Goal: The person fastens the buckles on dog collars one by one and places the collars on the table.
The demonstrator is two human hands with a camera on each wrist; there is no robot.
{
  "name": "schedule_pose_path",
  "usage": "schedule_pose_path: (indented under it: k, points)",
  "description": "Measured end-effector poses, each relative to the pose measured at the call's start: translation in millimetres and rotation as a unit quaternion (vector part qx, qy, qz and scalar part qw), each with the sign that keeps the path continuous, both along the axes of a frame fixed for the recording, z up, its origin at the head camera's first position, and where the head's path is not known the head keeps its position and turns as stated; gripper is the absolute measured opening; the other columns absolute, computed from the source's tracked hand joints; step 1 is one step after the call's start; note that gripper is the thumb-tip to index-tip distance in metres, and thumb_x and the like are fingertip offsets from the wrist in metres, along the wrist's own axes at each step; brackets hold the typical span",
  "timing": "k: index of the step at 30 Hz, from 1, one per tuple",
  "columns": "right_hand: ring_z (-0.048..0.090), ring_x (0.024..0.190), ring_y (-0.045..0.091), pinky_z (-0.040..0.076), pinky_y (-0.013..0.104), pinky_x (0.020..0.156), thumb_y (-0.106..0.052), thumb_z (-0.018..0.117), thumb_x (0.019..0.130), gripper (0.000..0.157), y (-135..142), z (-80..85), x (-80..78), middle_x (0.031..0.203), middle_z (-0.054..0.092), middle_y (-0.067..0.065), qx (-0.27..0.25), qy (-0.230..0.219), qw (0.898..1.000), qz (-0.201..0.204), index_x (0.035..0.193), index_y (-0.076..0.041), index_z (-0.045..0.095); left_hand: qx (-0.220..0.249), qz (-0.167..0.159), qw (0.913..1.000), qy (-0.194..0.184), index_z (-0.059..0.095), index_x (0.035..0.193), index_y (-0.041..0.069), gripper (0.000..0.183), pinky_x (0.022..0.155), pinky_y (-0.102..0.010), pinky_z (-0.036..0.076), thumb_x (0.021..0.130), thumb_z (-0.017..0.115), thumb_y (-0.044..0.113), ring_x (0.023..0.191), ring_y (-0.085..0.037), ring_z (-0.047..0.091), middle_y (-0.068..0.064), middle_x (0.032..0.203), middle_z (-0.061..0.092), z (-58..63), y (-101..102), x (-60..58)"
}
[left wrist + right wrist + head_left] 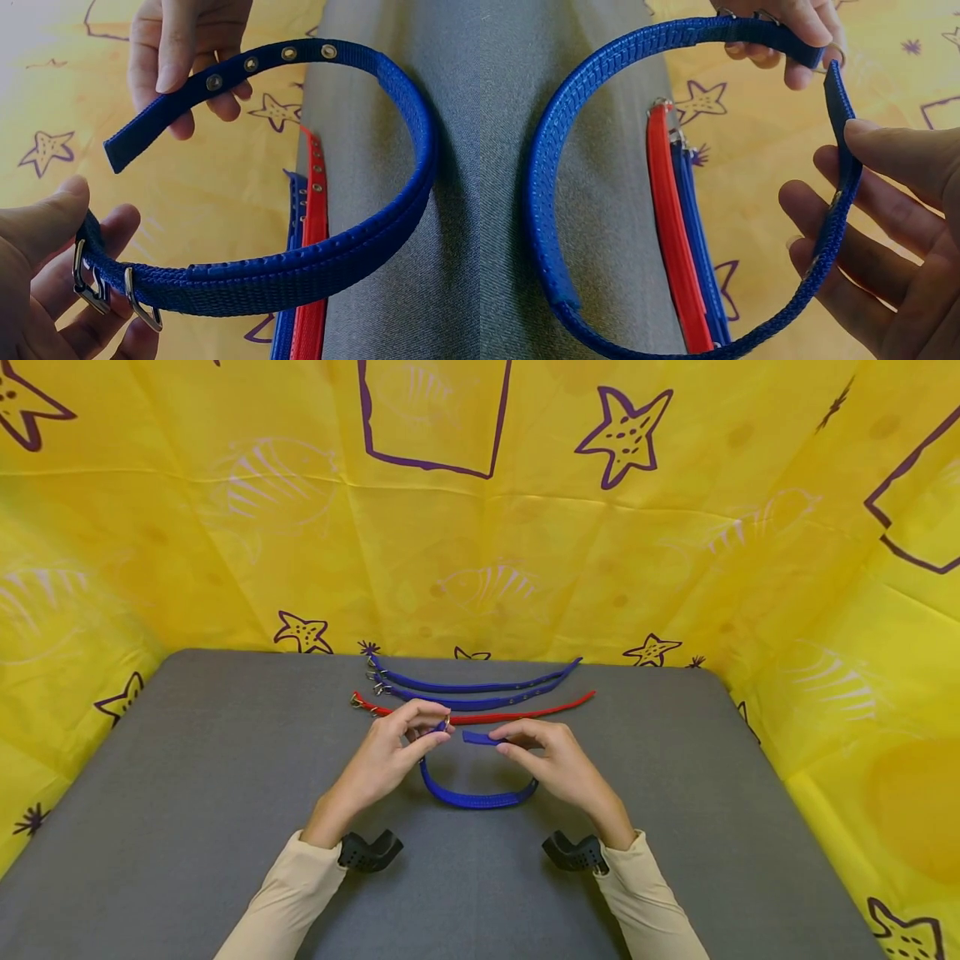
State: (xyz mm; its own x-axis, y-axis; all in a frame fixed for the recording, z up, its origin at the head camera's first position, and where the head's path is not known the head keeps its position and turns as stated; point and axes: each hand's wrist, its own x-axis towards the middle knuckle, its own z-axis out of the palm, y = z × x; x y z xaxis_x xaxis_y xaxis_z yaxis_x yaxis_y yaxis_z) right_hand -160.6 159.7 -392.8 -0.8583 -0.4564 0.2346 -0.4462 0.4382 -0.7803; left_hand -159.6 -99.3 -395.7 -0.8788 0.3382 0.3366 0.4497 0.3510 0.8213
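A blue collar point(480, 800) hangs in a loop between both hands, its lower curve close to the grey table. My left hand point(393, 747) pinches the buckle end; a metal buckle point(90, 279) and a D-shaped ring point(142, 300) show there. With thumb and fingers, my right hand point(551, 756) pinches the strap near its free tip point(838, 90). Several metal eyelets point(289, 53) run along that part of the strap. The tip points toward the buckle, with a small gap between them in the head view.
Behind the hands a red collar point(525, 717) lies across the grey table point(225, 793). Two more blue collars point(465, 687) lie beyond it, buckles to the left. Yellow cloth point(480, 535) with sea drawings hangs along the back and sides.
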Motion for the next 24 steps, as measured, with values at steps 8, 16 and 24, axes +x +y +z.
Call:
schedule_pose_path:
  k: [8, 16, 24]
  points:
    - [0.069, 0.098, 0.013, 0.056, 0.030, 0.087, -0.014, 0.068, 0.094, 0.017, -4.0, -1.7, 1.6, 0.110, 0.075, 0.002, -0.012, 0.010, 1.000, 0.001, 0.110, -0.012, 0.074, -0.017, -0.022, 0.9996, -0.002, 0.066, 0.116, 0.012, 0.023, 0.071, -0.024, 0.049, 0.093, 0.069, 0.016, 0.081, -0.010, 0.063, 0.000, 0.103, 0.076, -0.2, 0.4, 0.6]
    - [0.069, 0.096, 0.012, 0.055, 0.029, 0.086, -0.014, 0.069, 0.094, 0.017, -7.0, -2.2, 2.8, 0.109, 0.075, 0.002, -0.024, 0.021, 0.999, 0.004, 0.109, -0.012, 0.074, -0.022, -0.038, 0.9989, -0.016, 0.066, 0.115, 0.010, 0.025, 0.075, -0.026, 0.052, 0.091, 0.072, 0.014, 0.089, -0.013, 0.070, -0.002, 0.107, 0.075, 0.4, 2.0, 1.2]
    - [0.070, 0.096, 0.012, 0.055, 0.028, 0.085, -0.014, 0.069, 0.094, 0.017, -7.8, -3.5, 1.8, 0.109, 0.075, 0.002, -0.029, 0.026, 0.999, 0.005, 0.109, -0.012, 0.075, -0.005, -0.055, 0.9983, -0.019, 0.067, 0.114, 0.010, 0.025, 0.079, -0.024, 0.053, 0.090, 0.073, 0.016, 0.100, -0.017, 0.072, -0.002, 0.108, 0.074, -1.7, 3.9, 0.0]
